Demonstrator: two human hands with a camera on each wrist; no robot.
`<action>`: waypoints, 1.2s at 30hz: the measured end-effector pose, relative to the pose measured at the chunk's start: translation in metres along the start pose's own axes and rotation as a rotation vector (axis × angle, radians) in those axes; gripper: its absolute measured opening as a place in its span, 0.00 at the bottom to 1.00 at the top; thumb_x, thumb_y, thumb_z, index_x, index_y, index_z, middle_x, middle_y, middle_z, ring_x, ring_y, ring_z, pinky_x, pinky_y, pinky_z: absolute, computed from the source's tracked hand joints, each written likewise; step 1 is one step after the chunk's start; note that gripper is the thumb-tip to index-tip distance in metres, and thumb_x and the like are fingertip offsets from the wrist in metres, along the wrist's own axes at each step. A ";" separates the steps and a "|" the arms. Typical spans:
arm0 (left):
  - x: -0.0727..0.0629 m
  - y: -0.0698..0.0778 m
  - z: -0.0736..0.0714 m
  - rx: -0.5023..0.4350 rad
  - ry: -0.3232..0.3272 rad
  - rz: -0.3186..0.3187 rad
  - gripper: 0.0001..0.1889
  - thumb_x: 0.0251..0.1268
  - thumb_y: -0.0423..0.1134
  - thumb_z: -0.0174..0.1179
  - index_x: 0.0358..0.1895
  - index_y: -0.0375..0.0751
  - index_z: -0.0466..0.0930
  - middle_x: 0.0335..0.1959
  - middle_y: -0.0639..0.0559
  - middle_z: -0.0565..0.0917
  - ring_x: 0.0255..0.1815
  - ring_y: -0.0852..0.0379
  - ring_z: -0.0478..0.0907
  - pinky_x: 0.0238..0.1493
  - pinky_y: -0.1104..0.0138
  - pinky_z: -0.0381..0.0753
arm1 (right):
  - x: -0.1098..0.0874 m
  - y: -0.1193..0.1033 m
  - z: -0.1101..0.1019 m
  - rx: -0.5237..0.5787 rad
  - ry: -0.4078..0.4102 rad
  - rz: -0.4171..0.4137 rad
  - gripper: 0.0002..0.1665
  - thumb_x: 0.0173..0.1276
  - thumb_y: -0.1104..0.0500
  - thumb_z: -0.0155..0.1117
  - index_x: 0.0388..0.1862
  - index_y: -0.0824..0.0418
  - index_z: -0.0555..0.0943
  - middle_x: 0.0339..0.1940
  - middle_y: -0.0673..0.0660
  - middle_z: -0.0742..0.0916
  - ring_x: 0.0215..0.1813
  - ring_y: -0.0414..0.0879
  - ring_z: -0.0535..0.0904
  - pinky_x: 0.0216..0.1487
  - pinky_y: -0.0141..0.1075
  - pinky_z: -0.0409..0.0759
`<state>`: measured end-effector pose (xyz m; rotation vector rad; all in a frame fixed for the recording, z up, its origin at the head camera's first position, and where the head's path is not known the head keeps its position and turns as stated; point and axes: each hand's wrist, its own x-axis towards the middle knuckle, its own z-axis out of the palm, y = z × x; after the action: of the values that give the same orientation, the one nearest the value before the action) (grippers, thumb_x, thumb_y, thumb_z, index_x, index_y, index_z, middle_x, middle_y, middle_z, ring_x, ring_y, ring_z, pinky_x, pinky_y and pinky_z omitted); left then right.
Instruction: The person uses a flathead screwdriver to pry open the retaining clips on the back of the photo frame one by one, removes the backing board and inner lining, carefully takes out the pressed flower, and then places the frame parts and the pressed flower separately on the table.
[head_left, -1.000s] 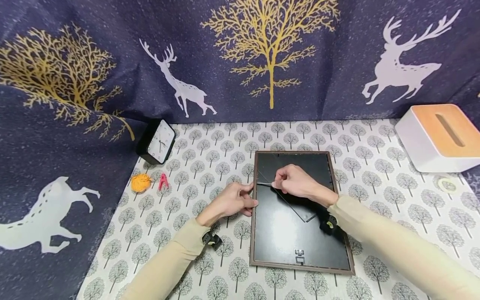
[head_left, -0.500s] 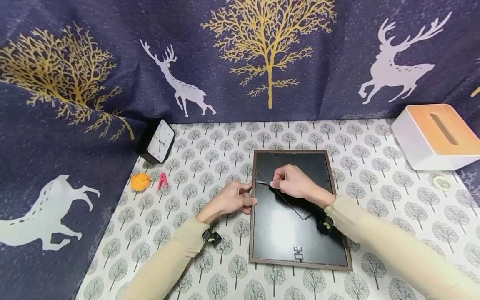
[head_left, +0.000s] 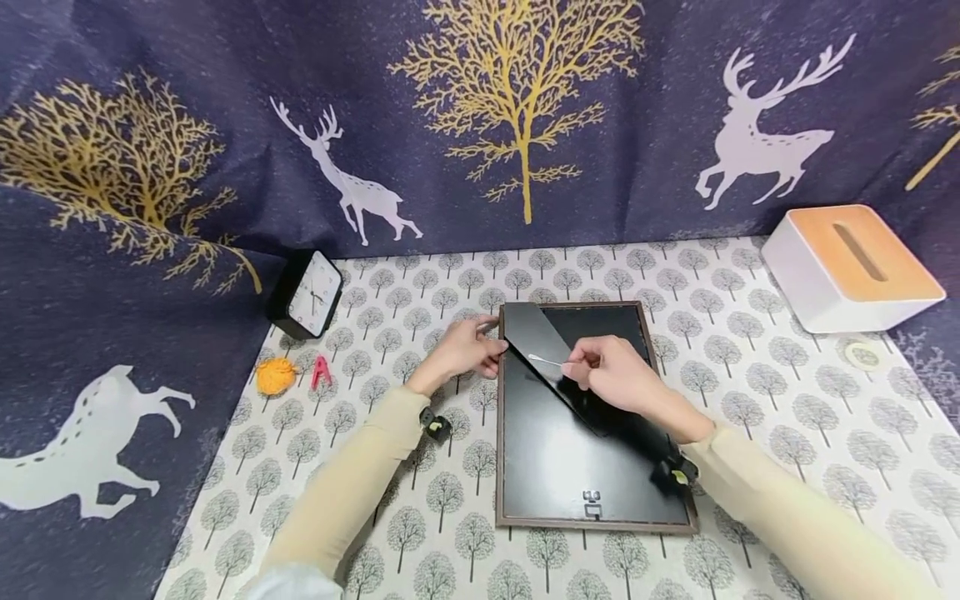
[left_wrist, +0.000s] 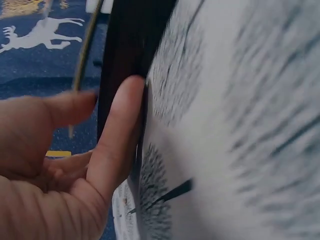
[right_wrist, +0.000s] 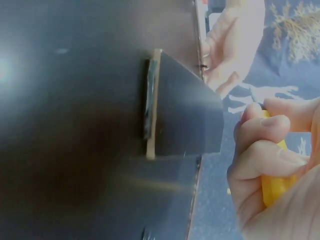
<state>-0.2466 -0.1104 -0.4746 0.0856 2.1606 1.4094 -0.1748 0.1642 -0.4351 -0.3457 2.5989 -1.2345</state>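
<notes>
A dark picture frame [head_left: 592, 527] lies with its black back up, its stand leg [head_left: 534, 327] tilted off the backing. My left hand [head_left: 467, 348] holds the frame's left edge. In the left wrist view its thumb [left_wrist: 117, 125] lies along the frame's side [left_wrist: 130, 45], and the index finger reaches over from the left. Over the backing, my right hand [head_left: 611, 372] grips a slim screwdriver [head_left: 543, 360], metal tip pointing left. Its yellow handle [right_wrist: 275, 187] shows among the curled fingers in the right wrist view, where the raised leg [right_wrist: 187, 110] has a pale edge.
A black clock [head_left: 306, 296] stands at the back left, with an orange yarn ball [head_left: 275, 377] and a red clip [head_left: 321, 372] in front of it. At the right are a wood-topped tissue box [head_left: 847, 258] and a roll of tape [head_left: 862, 356].
The stand leg has lifted off the backing. The screwdriver has drawn away from the frame's left edge, to the right. My left hand has shifted up along that edge.
</notes>
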 end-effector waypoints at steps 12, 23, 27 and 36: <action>0.021 0.005 -0.014 -0.069 -0.065 -0.039 0.48 0.72 0.27 0.65 0.90 0.58 0.53 0.34 0.40 0.86 0.26 0.49 0.87 0.38 0.56 0.99 | -0.017 0.009 -0.012 0.105 -0.036 0.066 0.11 0.77 0.56 0.68 0.40 0.64 0.85 0.24 0.51 0.85 0.20 0.41 0.75 0.22 0.32 0.79; -0.030 -0.010 0.005 -0.249 0.094 -0.108 0.48 0.71 0.22 0.64 0.89 0.52 0.53 0.31 0.42 0.84 0.25 0.53 0.85 0.37 0.61 0.99 | -0.029 0.003 -0.020 0.153 -0.102 0.097 0.12 0.79 0.57 0.66 0.41 0.67 0.82 0.25 0.55 0.84 0.20 0.39 0.72 0.21 0.29 0.74; -0.044 -0.020 0.008 -0.290 0.125 -0.115 0.46 0.68 0.22 0.66 0.86 0.48 0.57 0.31 0.41 0.86 0.25 0.52 0.87 0.38 0.60 0.99 | -0.028 0.000 -0.017 0.146 -0.129 0.095 0.12 0.80 0.57 0.66 0.41 0.67 0.82 0.26 0.54 0.84 0.20 0.39 0.72 0.20 0.29 0.73; -0.053 -0.034 -0.013 0.145 0.173 -0.002 0.18 0.74 0.34 0.68 0.63 0.37 0.84 0.38 0.39 0.92 0.28 0.53 0.89 0.36 0.64 0.97 | -0.028 -0.002 -0.012 0.150 -0.184 0.110 0.11 0.80 0.57 0.66 0.41 0.66 0.83 0.26 0.51 0.82 0.20 0.39 0.72 0.20 0.28 0.71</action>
<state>-0.1999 -0.1548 -0.4777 0.0160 2.4024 1.2997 -0.1516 0.1800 -0.4229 -0.2694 2.3232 -1.2852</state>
